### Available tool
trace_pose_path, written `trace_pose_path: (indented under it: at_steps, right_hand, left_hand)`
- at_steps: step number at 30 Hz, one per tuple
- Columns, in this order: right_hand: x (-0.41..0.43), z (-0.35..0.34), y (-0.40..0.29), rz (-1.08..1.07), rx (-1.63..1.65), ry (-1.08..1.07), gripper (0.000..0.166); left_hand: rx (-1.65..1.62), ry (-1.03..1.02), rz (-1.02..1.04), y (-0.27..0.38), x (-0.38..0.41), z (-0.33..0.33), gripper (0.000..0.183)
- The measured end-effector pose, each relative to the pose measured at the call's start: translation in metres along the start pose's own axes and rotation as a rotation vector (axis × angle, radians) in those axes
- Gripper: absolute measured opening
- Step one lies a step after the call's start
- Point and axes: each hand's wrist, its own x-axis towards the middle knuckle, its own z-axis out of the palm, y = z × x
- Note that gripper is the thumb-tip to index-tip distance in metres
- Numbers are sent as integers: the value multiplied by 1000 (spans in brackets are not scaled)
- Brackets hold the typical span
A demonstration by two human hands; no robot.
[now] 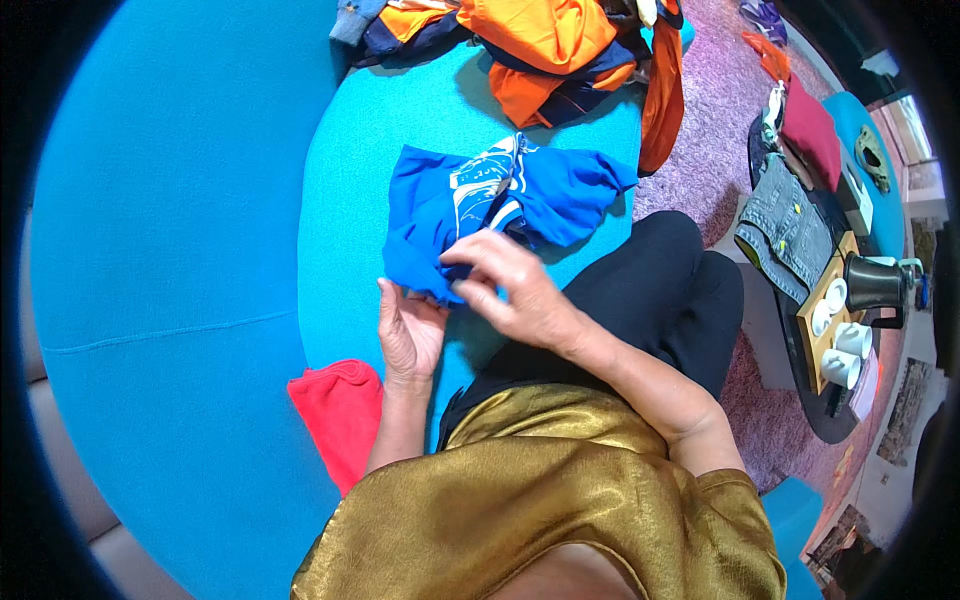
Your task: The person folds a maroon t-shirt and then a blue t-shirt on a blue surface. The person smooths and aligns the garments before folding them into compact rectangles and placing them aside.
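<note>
A crumpled blue garment [427, 195] with a white print lies on the turquoise sofa seat [352, 187] before me. Its near edge meets my left hand [412, 330], which is palm up with the thumb raised; some fingers are hidden beneath the cloth, so its grip is unclear. Over the same edge is my right hand [510, 289], fingers bent and slightly blurred; whether it pinches the fabric cannot be told. A folded red cloth [341, 412] rests beside my left forearm.
Orange and navy clothes [555, 37] are heaped at the seat's far end. The sofa backrest [172, 225] curves along the left. At right, a dark low table [802, 375] bears folded grey denim [791, 225], a wooden tray [810, 322] with white cups and a dark kettle [870, 283].
</note>
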Motion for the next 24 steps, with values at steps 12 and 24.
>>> trace_pose_path:
  at_steps: [12, 24]
  right_hand:
    - [2, -36, 51, 122, -548, 149, 44]
    - [-10, -64, 41, 119, -402, 315, 18]
  left_hand:
    - [341, 36, 89, -38, 13, 2, 42]
    - [413, 64, 60, 54, 18, -19, 29]
